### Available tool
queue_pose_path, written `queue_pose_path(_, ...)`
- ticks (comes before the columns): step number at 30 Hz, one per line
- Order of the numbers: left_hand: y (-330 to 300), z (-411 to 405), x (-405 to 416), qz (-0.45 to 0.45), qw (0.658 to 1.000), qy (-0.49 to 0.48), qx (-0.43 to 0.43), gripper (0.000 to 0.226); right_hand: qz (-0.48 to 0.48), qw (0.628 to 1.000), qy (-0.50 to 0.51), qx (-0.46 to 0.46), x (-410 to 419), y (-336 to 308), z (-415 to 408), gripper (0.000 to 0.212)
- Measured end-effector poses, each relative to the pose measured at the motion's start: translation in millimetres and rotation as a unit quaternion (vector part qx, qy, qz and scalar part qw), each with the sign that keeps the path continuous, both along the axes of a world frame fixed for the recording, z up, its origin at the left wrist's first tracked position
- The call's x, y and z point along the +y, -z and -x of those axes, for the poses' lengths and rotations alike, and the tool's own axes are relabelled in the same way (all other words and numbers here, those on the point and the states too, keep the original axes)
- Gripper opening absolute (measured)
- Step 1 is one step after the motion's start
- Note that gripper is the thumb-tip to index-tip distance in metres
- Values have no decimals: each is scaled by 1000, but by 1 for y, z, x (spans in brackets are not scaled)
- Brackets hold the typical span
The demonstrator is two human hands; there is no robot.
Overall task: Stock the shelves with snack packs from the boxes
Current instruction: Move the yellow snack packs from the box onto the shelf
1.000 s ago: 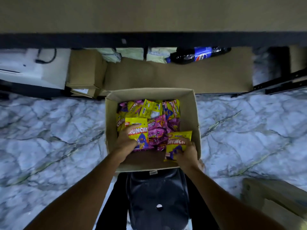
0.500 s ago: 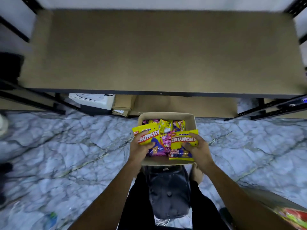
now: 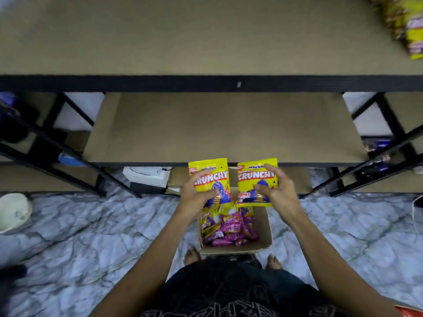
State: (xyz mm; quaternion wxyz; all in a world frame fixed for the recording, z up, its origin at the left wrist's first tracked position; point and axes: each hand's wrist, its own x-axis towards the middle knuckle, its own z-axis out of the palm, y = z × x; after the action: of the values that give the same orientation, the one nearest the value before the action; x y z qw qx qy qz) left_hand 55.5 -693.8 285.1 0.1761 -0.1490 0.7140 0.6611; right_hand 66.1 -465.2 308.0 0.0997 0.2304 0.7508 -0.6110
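Left hand: the left hand [image 3: 198, 195] grips a yellow "Crunchy" snack pack [image 3: 209, 179] — fingers curled over its left edge, thumb pressed on the lower front.
Right hand: the right hand [image 3: 278, 191] grips a second yellow "Crunchy" pack [image 3: 254, 179], fingers wrapped over its right edge, thumb on the front.
Packs: both upright, labels facing the camera, side by side with a narrow gap between them; held above the far end of the box, in front of the front edge of the middle shelf [image 3: 217, 126].
Box: an open cardboard box [image 3: 263, 227] on the marble floor [image 3: 91, 236], just in front of the person's bare feet — inside lie more yellow and pink packs [image 3: 229, 227].
Upper shelf: the upper shelf [image 3: 183, 35] carries a blurred row of yellow packs [image 3: 405, 24] at its right end.
Shelf frame: black metal edges and diagonal braces.
Floor, left: a pale round container [image 3: 13, 211] near the left edge of view.
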Motion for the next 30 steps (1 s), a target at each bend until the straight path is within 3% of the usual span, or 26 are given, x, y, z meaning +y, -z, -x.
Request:
queue_pose_path(7,-99,33,1,-8,989,87,115,53,31,988,25,149,3,-95,11,62)
queue_pose_path(12,-182,75,18,-49,973,97,204,50,58,957,40,280,13,-157,41,61)
queue_pose_path(17,-222,132,67,-62,957,77,271,52,52,938,18,342,56,-192,98,63)
queue_pose_path(24,-221,223,164,-6,959,64,277,64,-64,953,-29,296,143,-197,211,73)
queue_pose_path(30,-207,266,209,36,955,45,290,63,-62,959,28,276,176,-176,257,74)
